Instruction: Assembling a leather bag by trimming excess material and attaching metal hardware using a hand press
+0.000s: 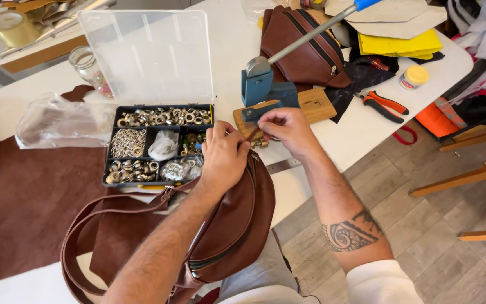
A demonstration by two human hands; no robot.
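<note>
My left hand point(223, 155) grips the top end of a brown leather bag point(237, 225) that lies over the table's front edge. A thin brown leather tab on that bag is pinched by my right hand point(288, 128), fingers closed, right at the jaw of a blue hand press point(262, 90). The press stands on a small wooden board point(316, 104) and its long grey lever rises to the upper right. Some small brass pieces lie by the board, under my right hand.
An open compartment box of metal eyelets and rings point(153, 143) sits left of my hands, its clear lid up. A second brown bag point(310, 48), orange-handled pliers point(386, 106), a small yellow-lidded jar point(413, 76), yellow sheets and a brown leather sheet point(23, 202) also lie on the white table.
</note>
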